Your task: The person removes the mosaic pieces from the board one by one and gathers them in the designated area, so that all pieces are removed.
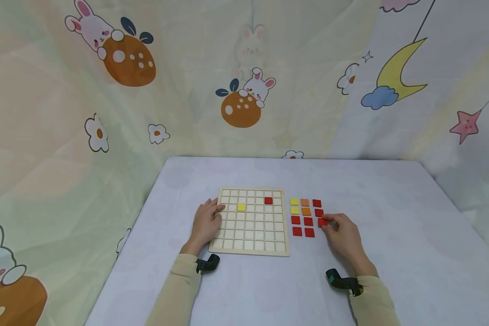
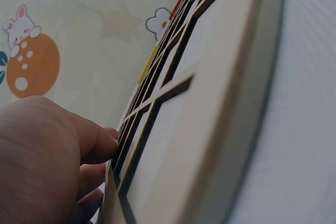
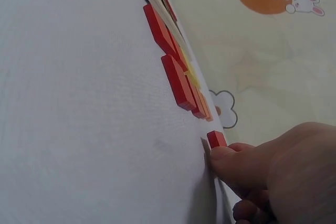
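Observation:
A square wooden grid board (image 1: 248, 253) with white cells lies on the table, holding one yellow tile (image 1: 241, 207) and one red tile (image 1: 268, 200). My left hand (image 1: 205, 222) rests at the board's left edge, its fingertips touching the frame and outer cells; the left wrist view shows this hand (image 2: 47, 161) beside the edge. To the right of the board, my right hand (image 1: 344, 233) pinches a red square tile (image 1: 322, 222) between thumb and finger. In the right wrist view the pinched tile (image 3: 216, 139) shows at the thumb tip, partly covered.
Rows of loose tiles lie between the board and my right hand: yellow tiles (image 1: 294, 201), orange tiles (image 1: 306, 211) and several red ones (image 1: 308, 221). The white-covered table (image 1: 265, 290) meets a printed cloth backdrop (image 1: 195, 90) behind and at the sides.

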